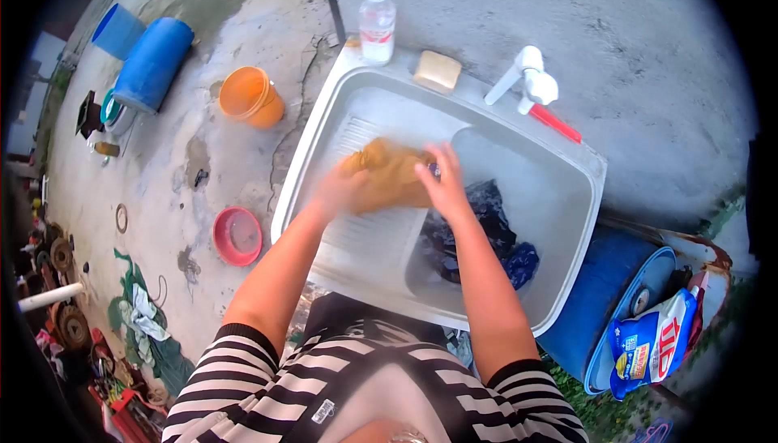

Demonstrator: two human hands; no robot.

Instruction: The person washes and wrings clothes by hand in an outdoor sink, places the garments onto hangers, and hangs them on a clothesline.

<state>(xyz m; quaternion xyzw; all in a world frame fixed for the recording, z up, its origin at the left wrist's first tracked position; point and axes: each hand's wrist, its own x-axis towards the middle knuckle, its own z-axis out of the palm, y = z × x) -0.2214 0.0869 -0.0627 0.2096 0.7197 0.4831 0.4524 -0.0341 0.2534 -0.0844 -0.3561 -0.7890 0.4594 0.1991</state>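
Observation:
A wet mustard-yellow cloth point(389, 174) lies bunched over the ribbed washboard side of the grey sink point(585, 220). My left hand point(339, 189), smeared by motion, is closed on the cloth's left end. At the right end, my right hand point(443, 182) grips the cloth with thumb and fingers bent. A small dark patch shows between those fingers; I cannot make out what it is. Below and right of my right hand, dark clothes point(486, 214) sit in water in the basin, with a blue bunched piece point(521, 263) beside them.
On the sink's back rim are a bottle point(377, 25), a bar of soap point(438, 71), a white tap point(531, 78) and a red-handled item point(555, 122). A detergent bag point(655, 346) rests by a blue barrel point(587, 297). An orange bucket point(253, 98) and red basin point(237, 236) stand left.

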